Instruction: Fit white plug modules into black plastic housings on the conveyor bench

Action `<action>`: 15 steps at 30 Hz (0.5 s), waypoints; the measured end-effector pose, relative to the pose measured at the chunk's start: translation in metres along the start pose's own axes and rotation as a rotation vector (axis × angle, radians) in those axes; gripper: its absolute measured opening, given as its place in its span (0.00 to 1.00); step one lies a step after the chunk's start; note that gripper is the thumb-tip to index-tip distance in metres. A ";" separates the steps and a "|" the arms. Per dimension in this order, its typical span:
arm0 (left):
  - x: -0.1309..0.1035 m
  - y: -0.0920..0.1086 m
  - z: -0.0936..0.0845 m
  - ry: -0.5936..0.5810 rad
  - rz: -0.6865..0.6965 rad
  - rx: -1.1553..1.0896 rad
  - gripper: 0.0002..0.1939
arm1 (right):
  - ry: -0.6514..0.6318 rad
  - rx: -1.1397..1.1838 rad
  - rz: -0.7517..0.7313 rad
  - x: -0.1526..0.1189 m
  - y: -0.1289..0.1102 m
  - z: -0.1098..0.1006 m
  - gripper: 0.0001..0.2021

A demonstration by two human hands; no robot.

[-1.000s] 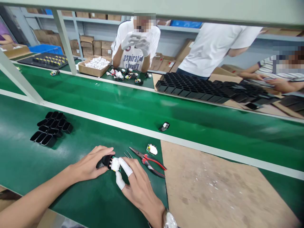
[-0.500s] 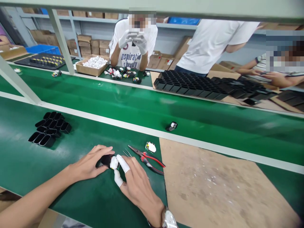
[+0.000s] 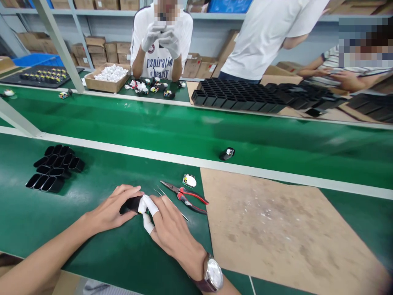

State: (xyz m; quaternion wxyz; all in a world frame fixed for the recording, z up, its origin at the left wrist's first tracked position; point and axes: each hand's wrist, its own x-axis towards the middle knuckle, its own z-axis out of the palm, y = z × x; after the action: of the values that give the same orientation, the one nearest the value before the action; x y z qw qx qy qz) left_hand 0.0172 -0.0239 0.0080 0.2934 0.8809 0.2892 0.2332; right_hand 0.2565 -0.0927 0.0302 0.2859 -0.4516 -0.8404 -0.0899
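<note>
Close to the bench's near side, my left hand (image 3: 112, 211) is wrapped round a black plastic case (image 3: 131, 204) lying on its side, its mouth toward the right. My right hand (image 3: 172, 225), with white finger cots on thumb and forefinger, pinches a small circuit board (image 3: 142, 205) with a white covering at that mouth; part of the board sits inside the case. Beyond my right hand lie red-handled long-nose pliers (image 3: 185, 196) and thin metal tweezers (image 3: 172, 203). Another circuit board (image 3: 189, 180) with a white top rests just past the pliers.
Several empty black cases (image 3: 55, 168) stand grouped at the left. A cardboard sheet (image 3: 260, 229) covers the bench at the right. On the green conveyor belt (image 3: 147, 127) sits one filled case (image 3: 227, 153). Across it, a gloved co-worker (image 3: 161, 45) works beside a box of white pieces (image 3: 107, 84).
The board has gone deeper into the black case, with my right hand moving left against it. My view has tilted down a little, and the case on the belt has shifted right.
</note>
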 end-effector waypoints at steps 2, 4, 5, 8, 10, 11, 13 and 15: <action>0.000 -0.001 0.001 0.008 0.005 0.010 0.41 | -0.010 0.014 -0.004 0.000 0.001 -0.001 0.13; 0.000 0.000 0.001 0.016 0.007 -0.008 0.40 | -0.007 0.055 -0.003 -0.001 0.003 -0.001 0.11; 0.000 0.000 0.001 0.018 0.002 -0.026 0.39 | -0.001 0.088 0.000 -0.002 0.004 -0.001 0.09; 0.000 0.001 0.000 0.020 -0.034 -0.083 0.38 | 0.035 0.214 0.012 -0.005 0.008 0.003 0.05; -0.001 0.001 0.000 0.008 -0.055 -0.107 0.38 | 0.046 0.279 0.015 -0.007 0.009 0.006 0.05; -0.001 0.000 0.001 0.002 -0.059 -0.116 0.39 | 0.042 0.305 0.016 -0.008 0.010 0.007 0.05; -0.003 -0.001 0.003 0.002 -0.050 -0.131 0.39 | 0.015 0.352 0.025 -0.009 0.010 0.009 0.04; -0.003 -0.003 0.005 0.007 -0.032 -0.148 0.37 | -0.018 0.398 0.043 -0.007 0.008 0.010 0.03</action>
State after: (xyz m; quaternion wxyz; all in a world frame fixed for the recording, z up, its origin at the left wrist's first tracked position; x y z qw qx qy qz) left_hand 0.0166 -0.0263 0.0017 0.3603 0.8513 0.2862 0.2520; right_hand 0.2621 -0.0889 0.0167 0.3641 -0.4046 -0.8343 0.0882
